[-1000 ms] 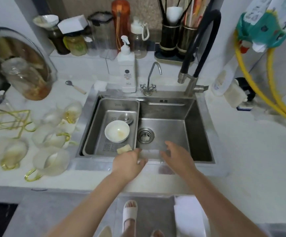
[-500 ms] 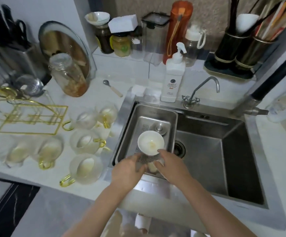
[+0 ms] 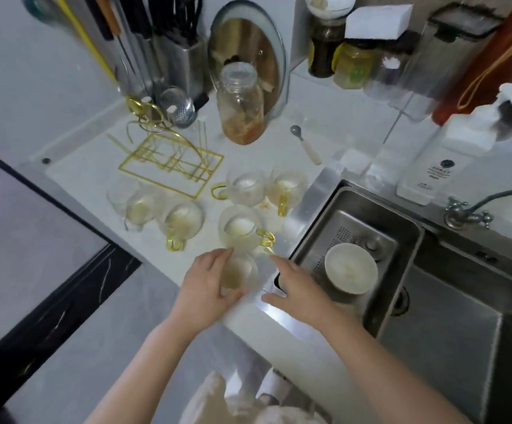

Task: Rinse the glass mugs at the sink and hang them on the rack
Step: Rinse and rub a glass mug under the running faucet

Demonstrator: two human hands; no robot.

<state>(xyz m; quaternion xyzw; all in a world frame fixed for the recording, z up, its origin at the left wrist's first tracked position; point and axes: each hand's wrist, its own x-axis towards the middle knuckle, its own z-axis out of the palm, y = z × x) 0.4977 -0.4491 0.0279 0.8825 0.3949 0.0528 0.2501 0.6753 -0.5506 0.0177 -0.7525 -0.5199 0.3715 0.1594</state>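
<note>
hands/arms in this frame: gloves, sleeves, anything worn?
Both are bare. The left hand and right hand wear no gloves, and no rings, watch or bracelet show. Both forearms are uncovered right down to the bottom edge of the picture, so no sleeve is in view. No markings show on either one, though the picture is slightly blurred.

Both forearms were bare, with no sleeves showing. The left hand (image 3: 205, 288) and right hand (image 3: 298, 286) wore no gloves.
</note>
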